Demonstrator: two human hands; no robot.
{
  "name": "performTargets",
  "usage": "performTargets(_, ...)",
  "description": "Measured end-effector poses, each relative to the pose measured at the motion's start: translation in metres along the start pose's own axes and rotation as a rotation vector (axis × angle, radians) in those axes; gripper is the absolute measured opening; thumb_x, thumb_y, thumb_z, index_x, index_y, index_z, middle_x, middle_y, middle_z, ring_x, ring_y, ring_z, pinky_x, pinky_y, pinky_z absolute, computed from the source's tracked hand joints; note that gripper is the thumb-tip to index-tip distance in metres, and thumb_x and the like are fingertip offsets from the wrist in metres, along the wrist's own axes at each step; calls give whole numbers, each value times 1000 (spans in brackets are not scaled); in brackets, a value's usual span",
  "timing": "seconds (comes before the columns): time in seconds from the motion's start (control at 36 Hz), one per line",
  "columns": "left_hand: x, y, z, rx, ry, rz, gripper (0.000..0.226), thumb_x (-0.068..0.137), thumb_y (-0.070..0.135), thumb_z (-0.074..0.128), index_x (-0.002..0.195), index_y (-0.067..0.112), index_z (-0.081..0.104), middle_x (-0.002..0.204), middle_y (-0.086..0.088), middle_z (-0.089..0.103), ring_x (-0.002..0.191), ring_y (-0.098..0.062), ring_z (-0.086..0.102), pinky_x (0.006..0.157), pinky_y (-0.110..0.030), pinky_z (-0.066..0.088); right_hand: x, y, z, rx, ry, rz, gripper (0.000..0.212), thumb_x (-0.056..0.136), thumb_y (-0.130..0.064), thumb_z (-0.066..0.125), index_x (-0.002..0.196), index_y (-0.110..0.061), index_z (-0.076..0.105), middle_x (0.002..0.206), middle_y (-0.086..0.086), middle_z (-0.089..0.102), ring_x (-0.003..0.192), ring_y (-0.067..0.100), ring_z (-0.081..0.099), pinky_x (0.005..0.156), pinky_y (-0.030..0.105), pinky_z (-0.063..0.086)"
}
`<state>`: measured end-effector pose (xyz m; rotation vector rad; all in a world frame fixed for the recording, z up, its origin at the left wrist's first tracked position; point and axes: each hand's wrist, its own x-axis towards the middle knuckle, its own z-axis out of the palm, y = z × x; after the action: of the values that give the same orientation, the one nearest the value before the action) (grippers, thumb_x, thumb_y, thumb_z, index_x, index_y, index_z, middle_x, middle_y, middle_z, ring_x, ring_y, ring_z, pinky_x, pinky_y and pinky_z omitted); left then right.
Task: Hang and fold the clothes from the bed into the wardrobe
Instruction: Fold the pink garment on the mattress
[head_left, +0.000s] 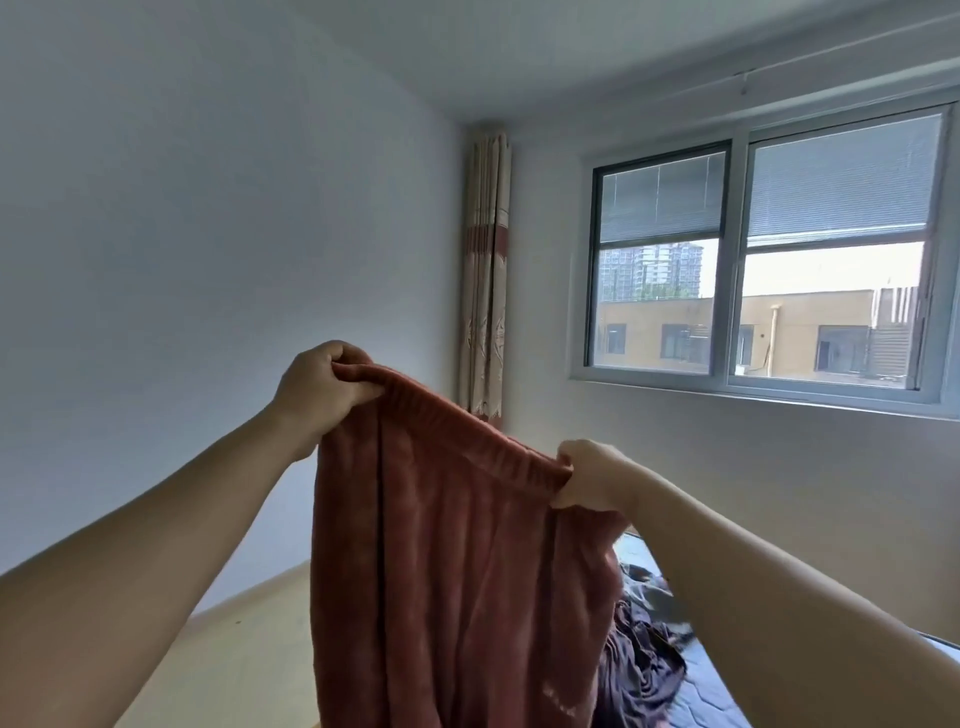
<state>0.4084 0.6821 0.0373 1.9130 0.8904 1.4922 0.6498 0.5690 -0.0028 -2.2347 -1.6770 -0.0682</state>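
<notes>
You hold a rust-red garment (457, 571) up by its elastic waistband (457, 431), one hand at each end

Your left hand (317, 392) has its fingers (332, 354) curled over the higher end of the band and pinches the gathered cloth against the thumb; your right hand (592, 475), lower down, pinches the other end, fingers (571, 454) bunched tight on the elastic. The band runs taut and slanting between the two grips, and the cloth hangs straight down below your fingers, past the bottom of the view. Below your right fingers a heap of dark clothes (639, 660) lies on the bed (706, 696), partly hidden behind the hanging cloth. Up and to the right of your left fingers a gathered curtain (485, 270) hangs in the room's corner; above your right fingers is the window (737, 260)
</notes>
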Motion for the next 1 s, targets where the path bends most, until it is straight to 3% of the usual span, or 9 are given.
performTargets(0.17, 1, -12, -25, -119, -28, -141, 29, 72, -3, 74, 81, 19, 59, 81, -2, 60, 73, -19, 59, 66, -27, 50, 8, -2, -15, 335, 294, 30, 18, 78, -19, 64, 81, -22, 47, 80, 0, 55, 82, 23, 53, 69, 30, 43)
performTargets(0.31, -6, -36, -32, 157, -72, -236, 48, 64, 8, 84, 105, 20, 61, 99, -3, 61, 95, -23, 58, 87, -35, 51, -2, -14, -15, -257, 284, 17, 26, 84, -9, 45, 109, -16, 43, 102, 6, 61, 93, 29, 58, 66, 30, 36)
performTargets(0.39, -16, -50, -32, 253, -134, -290, 54, 60, 10, 87, 107, 16, 63, 101, -5, 64, 100, -25, 59, 93, -37, 49, -6, -11, -5, -341, 169, 73, 27, 84, -14, 49, 111, -16, 50, 110, 5, 61, 101, 26, 60, 65, 28, 37)
performTargets(0.44, -21, -54, -34, 244, -153, -311, 40, 60, 8, 87, 94, 13, 65, 95, -7, 66, 93, -26, 61, 86, -35, 51, -7, -5, -1, -222, 131, 129, 16, 79, -20, 58, 95, -19, 57, 101, 3, 62, 93, 24, 60, 61, 24, 38)
performTargets(0.53, -23, -51, -40, 108, -152, -316, 24, 64, -1, 82, 79, 8, 65, 80, -10, 65, 75, -25, 62, 62, -23, 53, -2, 6, 1, 252, 189, 172, 16, 67, -14, 73, 69, -16, 57, 75, 5, 58, 73, 22, 53, 60, 23, 39)
performTargets(0.61, -21, -41, -49, -100, -145, -289, 21, 70, -7, 75, 80, 7, 63, 75, -8, 64, 65, -20, 61, 45, -16, 50, -7, 8, 0, 929, 203, 145, 17, 66, 4, 74, 72, -8, 63, 67, 9, 58, 64, 21, 53, 59, 26, 45)
performTargets(0.69, -17, -36, -56, -164, -182, -219, 24, 73, -4, 73, 87, 13, 63, 81, -5, 64, 72, -18, 62, 53, -19, 52, -14, 5, -2, 1386, 122, 122, 23, 73, 10, 67, 95, 2, 64, 81, 17, 66, 67, 23, 64, 70, 35, 57)
performTargets(0.86, -17, -41, -57, 787, -528, 222, 36, 91, 15, 55, 113, 44, 56, 97, 12, 46, 94, -12, 52, 82, -24, 42, -16, -2, 2, 1385, 117, 100, 27, 75, 15, 63, 80, -11, 55, 72, 12, 60, 53, 16, 62, 57, 29, 57)
performTargets(1.0, -24, -44, -56, 947, -620, 211, 35, 98, 19, 39, 96, 54, 48, 99, 6, 38, 86, -13, 49, 77, -25, 44, -14, -5, 7, 1354, 96, 11, 37, 77, 18, 60, 90, -16, 60, 77, 7, 61, 56, 12, 63, 55, 26, 57)
